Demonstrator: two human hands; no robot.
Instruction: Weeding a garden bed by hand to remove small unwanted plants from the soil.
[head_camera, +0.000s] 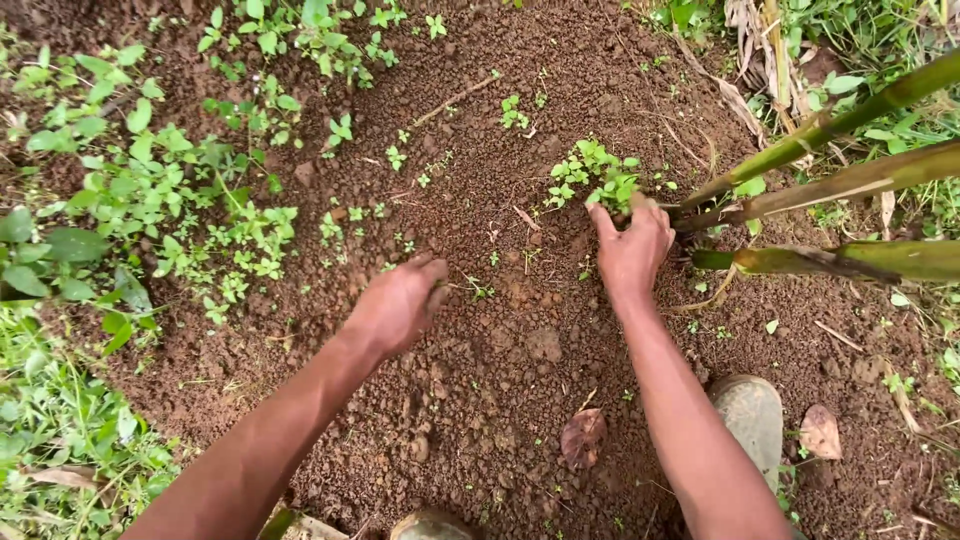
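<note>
Head view: right hand (632, 250) clamps on the small weed clump (600, 178) far right, beside the stalks (830, 185). Left hand (400, 300) presses loose soil (500, 350), fingers curled. Weeds look light, soft, tearable; best gripped low at the base.

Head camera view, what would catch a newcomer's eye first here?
Two bare arms reach over reddish-brown soil: the right hand grips a clump of small green weeds, and the left hand presses on the dirt. Thick green plant stalks slant in from the right.
</note>
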